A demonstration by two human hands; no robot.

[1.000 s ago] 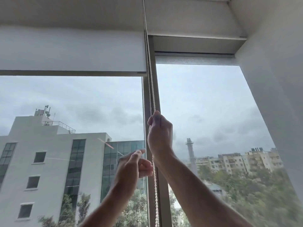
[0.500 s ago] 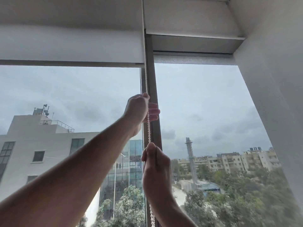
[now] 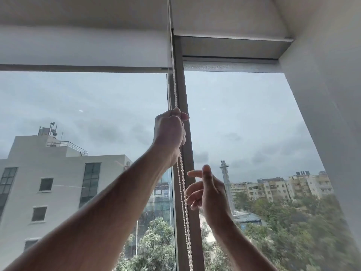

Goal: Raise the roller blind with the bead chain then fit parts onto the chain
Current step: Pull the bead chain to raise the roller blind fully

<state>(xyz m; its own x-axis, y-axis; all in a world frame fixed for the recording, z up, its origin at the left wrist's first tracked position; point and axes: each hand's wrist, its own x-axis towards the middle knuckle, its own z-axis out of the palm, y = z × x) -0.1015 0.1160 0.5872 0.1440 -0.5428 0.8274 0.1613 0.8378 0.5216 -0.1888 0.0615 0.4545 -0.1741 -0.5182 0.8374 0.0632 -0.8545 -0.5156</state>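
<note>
A white bead chain (image 3: pixel 183 192) hangs in front of the grey window mullion (image 3: pixel 185 94), running up past the edge of the white roller blind (image 3: pixel 84 47). The blind covers only the top strip of the left pane, its bottom bar (image 3: pixel 84 68) high up. My left hand (image 3: pixel 170 132) grips the chain in a fist, arm stretched up. My right hand (image 3: pixel 205 190) hovers lower, just right of the chain, fingers spread and holding nothing.
A second blind (image 3: pixel 224 26) is rolled up over the right pane. A white wall (image 3: pixel 328 94) closes in on the right. Outside the glass are a white building (image 3: pixel 58 182), trees and distant blocks.
My right hand has let go of the chain and opened beside it. My left hand keeps its grip on the chain. The blind's bottom bar has risen since a second ago.
</note>
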